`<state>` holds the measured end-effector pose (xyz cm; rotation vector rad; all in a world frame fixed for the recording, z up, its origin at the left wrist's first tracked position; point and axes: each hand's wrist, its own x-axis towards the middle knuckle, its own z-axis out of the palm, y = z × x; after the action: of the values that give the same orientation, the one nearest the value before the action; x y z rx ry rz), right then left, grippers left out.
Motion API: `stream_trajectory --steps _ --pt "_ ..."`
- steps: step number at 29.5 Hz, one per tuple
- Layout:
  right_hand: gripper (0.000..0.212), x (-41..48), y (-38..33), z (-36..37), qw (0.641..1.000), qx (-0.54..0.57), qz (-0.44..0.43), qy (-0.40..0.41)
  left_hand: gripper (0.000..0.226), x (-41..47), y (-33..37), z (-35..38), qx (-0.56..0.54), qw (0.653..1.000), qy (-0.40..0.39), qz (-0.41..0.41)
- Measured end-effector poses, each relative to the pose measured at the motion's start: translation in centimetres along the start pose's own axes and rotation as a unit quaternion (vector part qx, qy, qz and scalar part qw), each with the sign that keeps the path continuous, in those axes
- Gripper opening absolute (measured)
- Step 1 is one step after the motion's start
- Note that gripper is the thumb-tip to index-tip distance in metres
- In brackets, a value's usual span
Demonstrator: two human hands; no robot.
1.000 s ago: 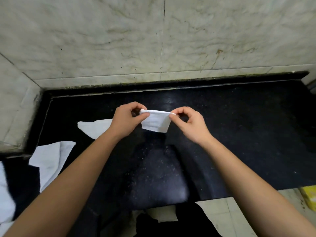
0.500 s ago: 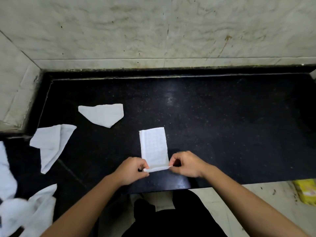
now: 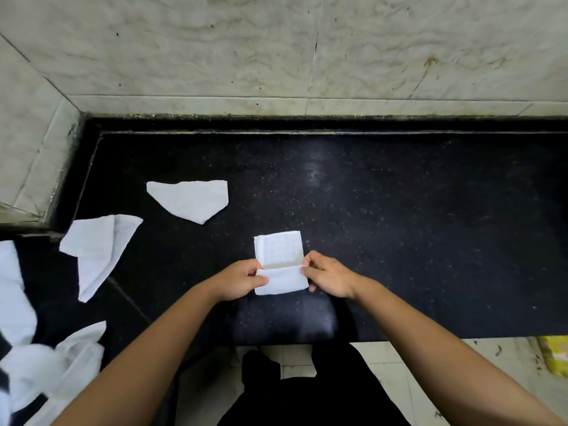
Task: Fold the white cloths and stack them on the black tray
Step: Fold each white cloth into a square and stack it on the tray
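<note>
A small white cloth (image 3: 279, 250) lies on the black counter (image 3: 415, 229), its near end turned up and over itself. My left hand (image 3: 238, 281) pinches the left corner of that turned flap and my right hand (image 3: 330, 276) pinches the right corner. Other white cloths lie loose: one (image 3: 192, 199) behind and to the left, another (image 3: 95, 250) further left, and a rumpled heap (image 3: 46, 364) at the bottom left. No black tray can be made out apart from the dark surfaces.
A marble wall (image 3: 276, 50) stands behind the counter and turns a corner at the left. The counter's front edge runs just under my wrists. Tiled floor and a yellow object (image 3: 554, 355) show at the bottom right.
The cloth went from held in the air to lying flat on the counter. Both hands have since lifted its near end and brought it forward over the rest.
</note>
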<state>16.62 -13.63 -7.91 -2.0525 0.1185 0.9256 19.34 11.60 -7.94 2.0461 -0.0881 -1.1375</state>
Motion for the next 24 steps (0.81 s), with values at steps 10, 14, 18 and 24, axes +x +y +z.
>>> stream_trajectory --steps 10,14,18,24 --pt "0.005 2.8 0.1 -0.5 0.997 0.001 -0.007 0.081 0.016 2.0 -0.3 -1.0 -0.119 0.987 0.102 -0.031" --pt "0.004 4.6 -0.8 -1.0 0.985 0.067 0.016 0.161 0.012 3.5 0.3 -0.7 -0.169 0.965 0.197 -0.030" --pt "0.016 5.5 -0.9 -0.6 0.980 0.060 0.047 0.185 0.013 4.9 0.4 -0.1 -0.152 0.954 0.256 -0.033" --pt "0.033 5.3 -0.8 -0.3 0.974 0.048 0.042 0.219 0.020 6.2 0.6 0.3 -0.098 0.949 0.297 -0.029"
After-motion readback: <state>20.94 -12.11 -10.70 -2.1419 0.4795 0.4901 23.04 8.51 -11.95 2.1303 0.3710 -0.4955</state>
